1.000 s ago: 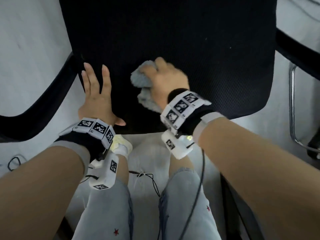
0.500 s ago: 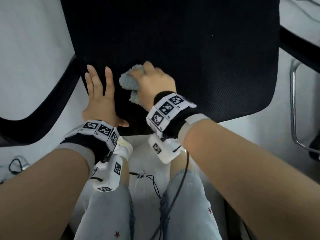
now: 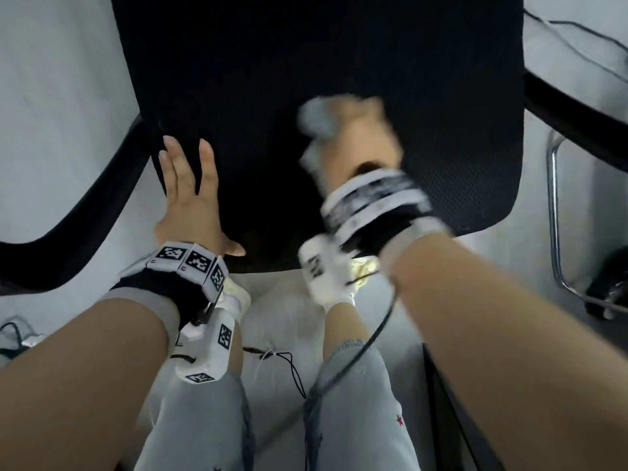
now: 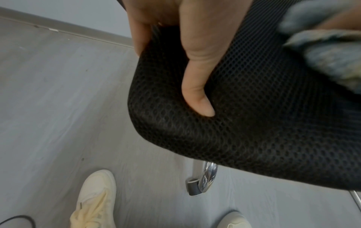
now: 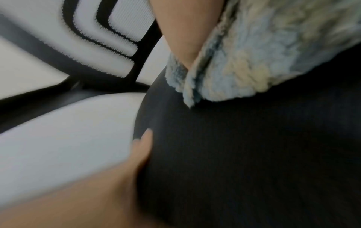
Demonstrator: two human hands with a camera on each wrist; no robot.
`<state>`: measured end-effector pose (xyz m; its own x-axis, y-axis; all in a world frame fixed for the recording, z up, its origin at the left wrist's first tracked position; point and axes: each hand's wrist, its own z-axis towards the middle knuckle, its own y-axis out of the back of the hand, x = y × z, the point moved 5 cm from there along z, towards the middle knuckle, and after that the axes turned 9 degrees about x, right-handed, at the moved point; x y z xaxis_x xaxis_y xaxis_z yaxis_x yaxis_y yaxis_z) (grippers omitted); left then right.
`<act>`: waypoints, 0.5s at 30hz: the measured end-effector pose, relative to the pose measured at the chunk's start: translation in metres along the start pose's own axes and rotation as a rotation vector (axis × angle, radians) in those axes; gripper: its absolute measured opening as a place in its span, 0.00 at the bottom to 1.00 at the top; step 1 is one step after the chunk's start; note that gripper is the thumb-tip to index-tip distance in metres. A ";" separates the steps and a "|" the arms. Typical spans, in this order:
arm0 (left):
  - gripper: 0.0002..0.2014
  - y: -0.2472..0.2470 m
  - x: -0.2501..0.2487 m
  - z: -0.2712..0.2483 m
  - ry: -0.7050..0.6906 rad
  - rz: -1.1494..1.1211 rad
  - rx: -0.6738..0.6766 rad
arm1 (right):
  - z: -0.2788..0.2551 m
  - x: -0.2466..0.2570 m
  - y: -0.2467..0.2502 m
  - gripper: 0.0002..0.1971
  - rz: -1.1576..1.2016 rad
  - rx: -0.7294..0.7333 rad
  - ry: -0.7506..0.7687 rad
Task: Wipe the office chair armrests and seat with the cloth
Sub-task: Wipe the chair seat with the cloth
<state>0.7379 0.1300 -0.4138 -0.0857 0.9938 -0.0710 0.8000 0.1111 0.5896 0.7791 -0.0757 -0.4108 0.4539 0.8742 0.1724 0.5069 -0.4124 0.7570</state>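
Head view, lower left of the frame: the curved black left armrest (image 3: 85, 212) of the office chair sweeps up toward the black mesh seat (image 3: 306, 62), which fills the upper centre. Left of centre, the left hand (image 3: 190, 198) lies flat on the seat's front left corner, fingers straight and slightly spread, holding nothing; in the left wrist view its thumb (image 4: 197, 86) presses into the mesh near the rounded edge. Centre right, the right hand (image 3: 360, 137), motion-blurred, clutches the fluffy grey-blue cloth (image 3: 316, 120) against the seat surface; the right wrist view shows the cloth (image 5: 254, 54) bunched under the curled fingers and touching the dark fabric. Far right of the head view, the black right armrest (image 3: 577, 110) crosses the upper corner above a chromed tubular frame (image 3: 557, 232). Along the bottom, light jeans (image 3: 204, 419) and cream sneakers (image 4: 95, 200) stand on the pale grey floor (image 4: 58, 108).
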 end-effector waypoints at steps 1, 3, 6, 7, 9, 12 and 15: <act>0.73 0.000 0.001 0.000 -0.001 0.000 0.000 | -0.019 0.032 -0.022 0.27 -0.074 0.079 0.175; 0.73 0.001 0.002 0.001 -0.004 -0.003 0.004 | -0.054 0.065 -0.049 0.26 -0.173 0.240 0.464; 0.73 0.002 0.003 -0.001 0.014 0.003 0.034 | -0.037 0.027 -0.027 0.22 -0.141 0.215 0.425; 0.73 0.002 0.002 -0.001 0.021 0.011 0.038 | -0.020 -0.003 -0.011 0.21 -0.078 0.166 0.274; 0.73 0.002 0.001 -0.002 0.026 0.012 0.038 | 0.002 -0.068 0.030 0.21 0.058 0.001 -0.024; 0.73 0.001 0.000 0.000 0.021 0.007 0.033 | -0.003 -0.128 0.071 0.19 0.191 -0.152 -0.264; 0.74 0.000 0.001 0.000 0.006 0.000 0.037 | 0.002 -0.110 0.057 0.20 0.212 -0.156 -0.355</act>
<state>0.7375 0.1308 -0.4140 -0.0888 0.9938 -0.0663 0.8214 0.1107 0.5595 0.7599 -0.1957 -0.3881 0.7735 0.6209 0.1272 0.2711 -0.5055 0.8191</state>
